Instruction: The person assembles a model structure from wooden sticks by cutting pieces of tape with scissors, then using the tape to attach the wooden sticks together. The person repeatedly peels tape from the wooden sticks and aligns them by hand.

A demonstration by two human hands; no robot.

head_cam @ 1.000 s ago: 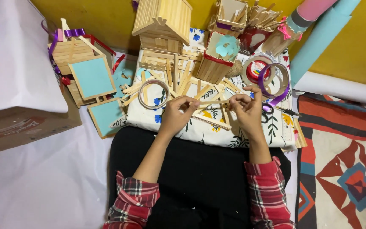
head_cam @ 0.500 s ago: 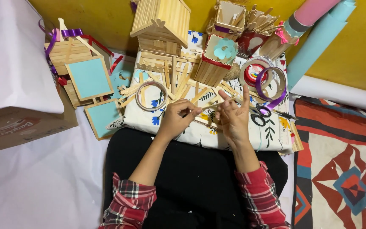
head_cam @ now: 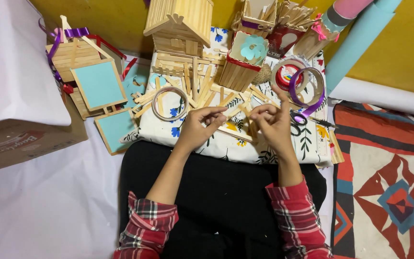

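Note:
My left hand (head_cam: 201, 127) and my right hand (head_cam: 275, 123) hover close together over a white floral cloth (head_cam: 161, 130) strewn with loose flat wooden sticks. The left fingers curl around the end of a wooden stick (head_cam: 235, 134) that slants toward the right hand. My right thumb and forefinger are pinched together, and whether anything sits between them is hidden. A tape ring (head_cam: 169, 103) lies just left of the left hand. Scissors (head_cam: 297, 125) with dark handles lie beside the right hand.
Behind the hands stand a stick-built house (head_cam: 180, 24), a stick box with a blue paper flower (head_cam: 245, 56), a purple ribbon loop (head_cam: 307, 88) and blue-panelled frames (head_cam: 98, 84). A cardboard box (head_cam: 20, 141) sits left, a blue paper roll (head_cam: 360, 41) and patterned rug (head_cam: 389, 192) right.
Both hands have drifted slightly left and nearer to me over the cloth. The right hand has lowered from beside the ribbon loop and its fingers have pinched together.

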